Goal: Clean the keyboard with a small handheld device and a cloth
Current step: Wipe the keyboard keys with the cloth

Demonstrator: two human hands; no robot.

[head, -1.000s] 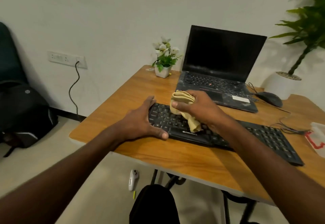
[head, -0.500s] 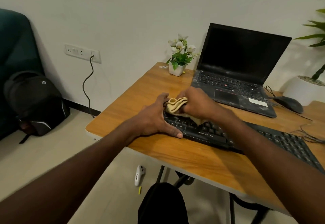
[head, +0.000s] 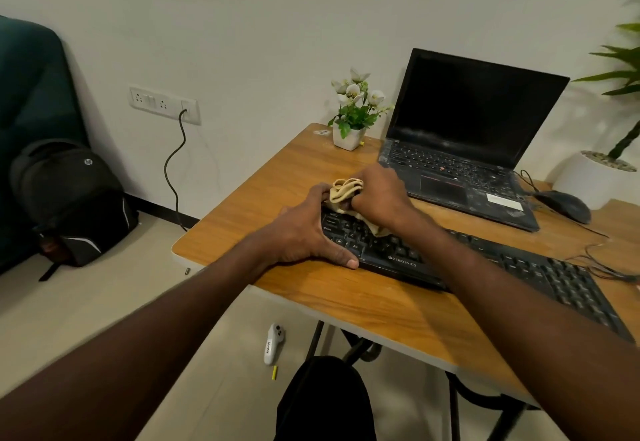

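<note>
Left hand (head: 304, 232) rests with fingers spread on the near-left end of the keyboard (head: 485, 264), which lies across the table (head: 277, 177) at 6 o'clock of the laptop (head: 464, 135). Right hand (head: 377, 194), at 1 o'clock of the left, clutches the bunched cloth (head: 344, 189) against the keys. The cloth looks soft and light, best gripped wadded; the keyboard seems rigid, light, steadied at its end.

- right hand (head: 379, 198) + cloth (head: 346, 189) slid left along keyboard (head: 485, 260), from mid-left keys to its far-left corner
- cloth now bunched against left hand (head: 304, 229) fingers
</note>
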